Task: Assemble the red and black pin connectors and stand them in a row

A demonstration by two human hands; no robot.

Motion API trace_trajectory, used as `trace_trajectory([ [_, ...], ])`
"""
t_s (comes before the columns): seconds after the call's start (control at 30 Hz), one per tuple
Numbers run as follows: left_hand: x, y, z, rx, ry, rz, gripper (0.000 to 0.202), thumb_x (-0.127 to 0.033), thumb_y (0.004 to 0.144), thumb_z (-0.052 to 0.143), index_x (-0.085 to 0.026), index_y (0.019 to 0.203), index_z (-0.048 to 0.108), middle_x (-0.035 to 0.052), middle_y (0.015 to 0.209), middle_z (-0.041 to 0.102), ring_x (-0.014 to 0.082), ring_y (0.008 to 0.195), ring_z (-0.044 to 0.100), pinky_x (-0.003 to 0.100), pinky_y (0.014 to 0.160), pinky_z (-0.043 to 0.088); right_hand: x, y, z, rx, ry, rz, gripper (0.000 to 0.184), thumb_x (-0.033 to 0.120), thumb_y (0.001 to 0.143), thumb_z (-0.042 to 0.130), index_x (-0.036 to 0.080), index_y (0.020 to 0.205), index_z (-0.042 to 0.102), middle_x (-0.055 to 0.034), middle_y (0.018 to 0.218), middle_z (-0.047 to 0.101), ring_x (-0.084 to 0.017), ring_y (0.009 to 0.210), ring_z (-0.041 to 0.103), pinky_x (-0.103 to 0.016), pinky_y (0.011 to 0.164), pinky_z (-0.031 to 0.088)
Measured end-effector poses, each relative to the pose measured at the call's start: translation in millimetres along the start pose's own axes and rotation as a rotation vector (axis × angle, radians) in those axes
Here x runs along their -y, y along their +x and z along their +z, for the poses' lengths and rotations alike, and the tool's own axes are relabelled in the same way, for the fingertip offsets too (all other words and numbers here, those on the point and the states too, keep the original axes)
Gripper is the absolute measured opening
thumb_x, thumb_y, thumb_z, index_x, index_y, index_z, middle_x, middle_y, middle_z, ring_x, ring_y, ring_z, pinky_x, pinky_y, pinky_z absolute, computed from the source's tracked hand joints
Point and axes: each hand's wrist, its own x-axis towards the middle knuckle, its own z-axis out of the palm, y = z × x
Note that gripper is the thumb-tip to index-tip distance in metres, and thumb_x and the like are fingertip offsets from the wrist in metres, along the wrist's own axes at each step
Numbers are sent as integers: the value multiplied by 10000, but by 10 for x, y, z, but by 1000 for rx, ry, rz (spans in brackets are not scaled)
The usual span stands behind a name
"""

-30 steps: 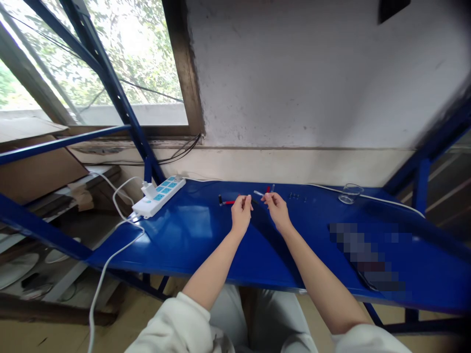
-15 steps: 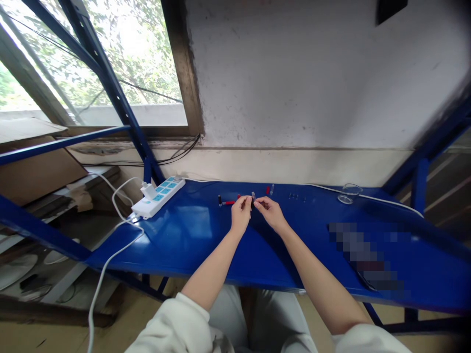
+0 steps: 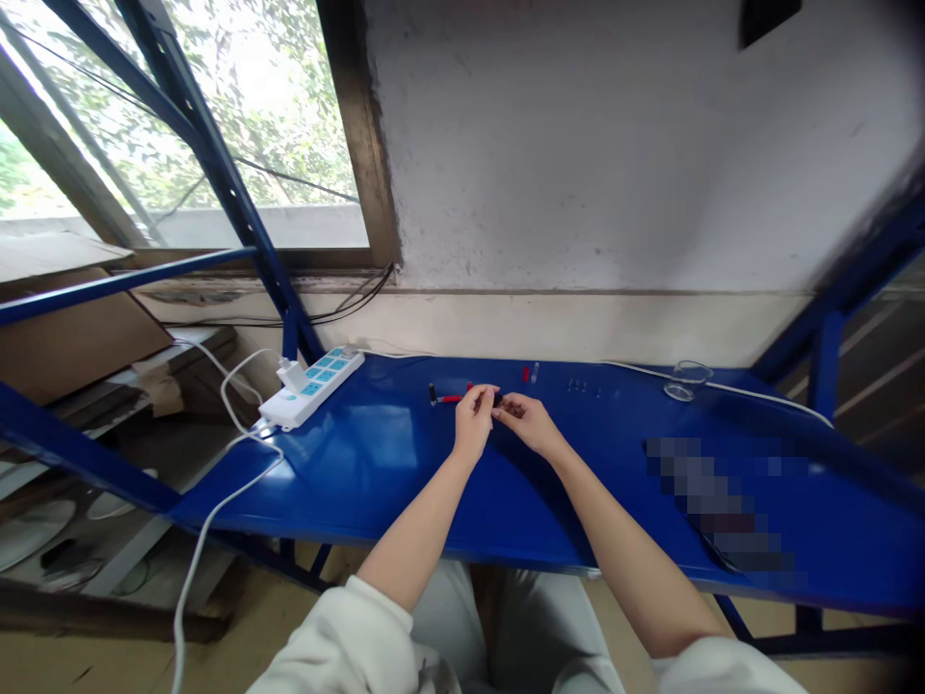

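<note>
Both my hands meet over the middle of the blue metal table (image 3: 376, 463). My left hand (image 3: 474, 421) and my right hand (image 3: 530, 423) are closed, fingertips pinched together on a small dark piece (image 3: 498, 399) between them. Just behind my left hand lies a thin red and black pen-like part (image 3: 446, 397). A little further back sit a small red piece (image 3: 526, 373) and a small clear tube (image 3: 534, 371).
A white power strip (image 3: 312, 385) with blue sockets and a white cable (image 3: 209, 520) lies at the table's left back. Several tiny dark parts (image 3: 582, 387) and a clear glass dish (image 3: 686, 379) sit to the right. A blurred patch covers the right side.
My right hand has moved left from the back of the table to meet my left hand. The clear tube it carried is no longer seen between the fingers; a dark piece is.
</note>
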Motion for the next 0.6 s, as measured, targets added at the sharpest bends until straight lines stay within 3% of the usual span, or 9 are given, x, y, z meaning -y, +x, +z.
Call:
trace_trajectory([
  [0.17, 30, -2, 3, -2, 41, 10, 295, -415, 833, 417, -165, 884, 564, -18, 627, 494, 47, 417, 404, 180, 415, 337, -47, 28, -135, -84, -170, 25, 252, 418, 699, 554, 170, 693, 596, -5, 630, 587, -118, 553, 487, -240, 540, 375],
  [0.37, 69, -47, -8, 92, 425, 180, 240, -309, 862, 365, -211, 968, 557, -4, 656, 544, 105, 546, 501, 227, 564, 403, -374, 160, -434, -315, -476, 232, 196, 371, 667, 577, 183, 611, 578, -17, 585, 593, -145, 543, 519, -244, 511, 341],
  [0.6, 165, -104, -2, 313, 811, 312, 216, -210, 830, 383, -211, 898, 589, 46, 857, 625, 181, 794, 574, 275, 667, 446, -569, 386, -498, -299, -657, 338, 150, 339, 684, 577, 195, 655, 605, -29, 652, 624, -156, 602, 553, -233, 478, 307],
])
